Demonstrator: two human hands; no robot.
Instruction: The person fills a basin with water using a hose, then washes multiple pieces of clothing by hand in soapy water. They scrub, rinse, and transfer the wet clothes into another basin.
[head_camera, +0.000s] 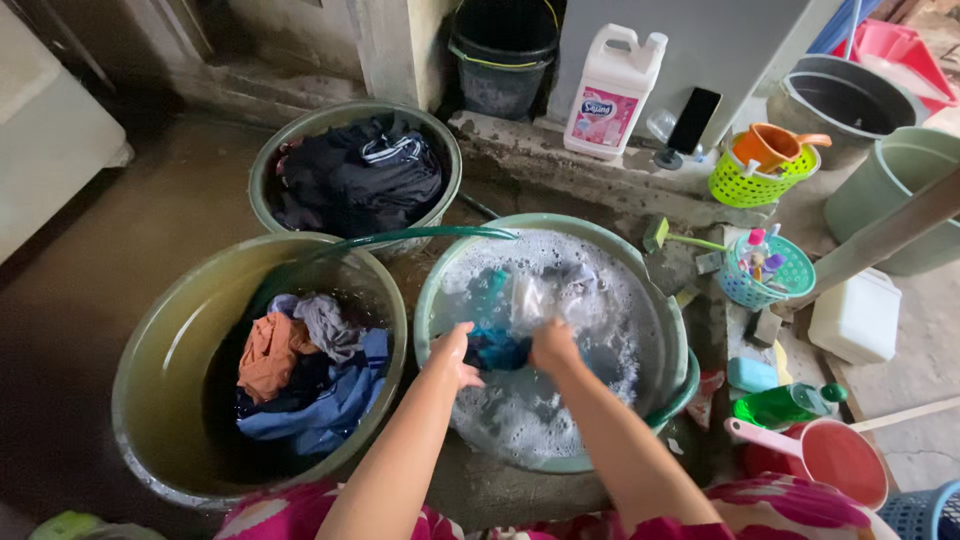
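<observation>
A green basin (668, 300) of soapy, foamy water stands in front of me with clothes soaking in it. Both my hands are over it, gripping a dark blue-teal garment (497, 350) between them. My left hand (455, 355) holds its left end with fingers curled. My right hand (552, 347) is closed on its right end. A pale piece of clothing (540, 290) floats in the suds just beyond.
A left basin (150, 360) holds wet orange, grey and blue clothes; a far basin (262, 170) holds dark clothes. A green hose (420, 236) crosses between them. A white detergent jug (610, 95), phone (693, 120), small baskets (765, 275), red scoop (835, 460) and buckets crowd the right.
</observation>
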